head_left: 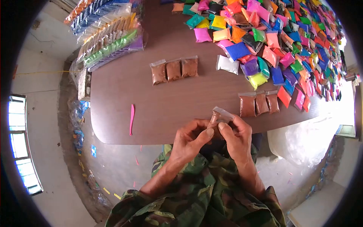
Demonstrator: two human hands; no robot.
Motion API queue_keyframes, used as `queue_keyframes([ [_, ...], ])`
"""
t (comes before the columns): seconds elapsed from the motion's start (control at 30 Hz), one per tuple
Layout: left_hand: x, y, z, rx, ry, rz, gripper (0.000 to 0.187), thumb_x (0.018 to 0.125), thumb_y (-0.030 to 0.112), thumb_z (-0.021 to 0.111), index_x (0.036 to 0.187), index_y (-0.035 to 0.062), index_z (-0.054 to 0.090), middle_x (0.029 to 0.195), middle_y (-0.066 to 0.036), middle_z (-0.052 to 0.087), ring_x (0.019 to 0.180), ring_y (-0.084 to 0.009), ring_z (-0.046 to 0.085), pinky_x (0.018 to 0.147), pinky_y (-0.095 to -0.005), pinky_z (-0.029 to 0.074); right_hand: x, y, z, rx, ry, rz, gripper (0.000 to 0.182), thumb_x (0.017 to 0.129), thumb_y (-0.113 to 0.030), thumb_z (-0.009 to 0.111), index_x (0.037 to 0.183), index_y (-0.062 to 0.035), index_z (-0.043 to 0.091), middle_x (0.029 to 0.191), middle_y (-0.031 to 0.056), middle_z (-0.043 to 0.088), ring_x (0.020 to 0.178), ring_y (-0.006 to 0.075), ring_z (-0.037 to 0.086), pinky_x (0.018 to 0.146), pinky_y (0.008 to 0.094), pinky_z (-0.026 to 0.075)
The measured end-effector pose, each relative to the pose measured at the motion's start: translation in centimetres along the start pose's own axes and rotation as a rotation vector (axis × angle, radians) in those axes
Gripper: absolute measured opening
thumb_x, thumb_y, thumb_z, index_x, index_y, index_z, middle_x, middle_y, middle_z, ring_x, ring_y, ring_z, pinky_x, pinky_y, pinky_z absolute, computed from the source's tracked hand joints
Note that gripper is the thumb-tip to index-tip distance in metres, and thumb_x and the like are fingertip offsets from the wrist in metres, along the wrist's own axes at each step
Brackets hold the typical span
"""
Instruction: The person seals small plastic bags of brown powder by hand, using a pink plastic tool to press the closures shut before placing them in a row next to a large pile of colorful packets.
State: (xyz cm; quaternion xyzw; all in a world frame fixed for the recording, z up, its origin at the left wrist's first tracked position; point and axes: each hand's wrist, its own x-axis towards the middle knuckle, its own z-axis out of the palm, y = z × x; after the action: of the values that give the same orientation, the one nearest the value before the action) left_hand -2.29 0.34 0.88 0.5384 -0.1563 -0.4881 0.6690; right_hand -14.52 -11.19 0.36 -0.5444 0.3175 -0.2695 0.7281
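Note:
Between my two hands, just past the table's front edge, is a small clear packet of brown material point(214, 119). My left hand point(193, 138) pinches its left side and my right hand point(235, 136) grips its right side, with both thumbs on top. Three brown packets point(173, 70) lie in a row at the table's middle. To the right of my hands, three more brown packets point(261, 104) lie side by side. A pink plastic tool point(132, 119) rests on the table at the left.
A large heap of colourful packets point(270, 56) covers the table's right side. Stacked bags of packets point(109, 41) stand at the back left. Clear plastic bags point(300, 142) hang beyond the table's point(113, 94) right front edge.

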Motion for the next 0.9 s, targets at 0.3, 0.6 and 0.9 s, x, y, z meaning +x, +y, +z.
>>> queue_keyframes([
  [0.3,0.1,-1.2,-0.4,0.079,0.033,0.142,0.010,0.102,0.005,0.068,0.108,-0.0022,0.067,0.092,-0.003,0.071,0.081,-0.0069,0.063,0.071,-0.0246,0.051,0.0,-0.7,1.1,0.060,0.029,0.032,0.027,0.098,-0.004,0.068,0.124,0.0054,0.065,0.103,0.0033,0.071,0.090,0.0066,0.063,0.078,0.0230,0.053],
  [0.6,0.4,0.4,0.1,0.087,0.083,0.099,0.019,0.104,0.013,0.067,0.113,-0.0040,0.070,0.093,0.000,0.071,0.085,-0.0059,0.061,0.073,-0.0244,0.051,0.3,1.1,0.0,-0.144,-0.045,-0.020,0.021,0.098,-0.005,0.071,0.118,0.0013,0.068,0.103,0.0020,0.072,0.091,0.0038,0.062,0.077,0.0224,0.052],
  [0.9,0.7,-0.3,-0.7,0.384,0.202,0.266,0.022,0.106,0.017,0.066,0.110,-0.0049,0.069,0.087,0.000,0.069,0.080,-0.0058,0.058,0.070,-0.0237,0.050,-0.4,-1.5,0.4,-0.174,-0.159,0.091,0.023,0.101,-0.013,0.071,0.116,0.0034,0.067,0.099,-0.0006,0.067,0.087,0.0033,0.057,0.074,0.0225,0.050],
])
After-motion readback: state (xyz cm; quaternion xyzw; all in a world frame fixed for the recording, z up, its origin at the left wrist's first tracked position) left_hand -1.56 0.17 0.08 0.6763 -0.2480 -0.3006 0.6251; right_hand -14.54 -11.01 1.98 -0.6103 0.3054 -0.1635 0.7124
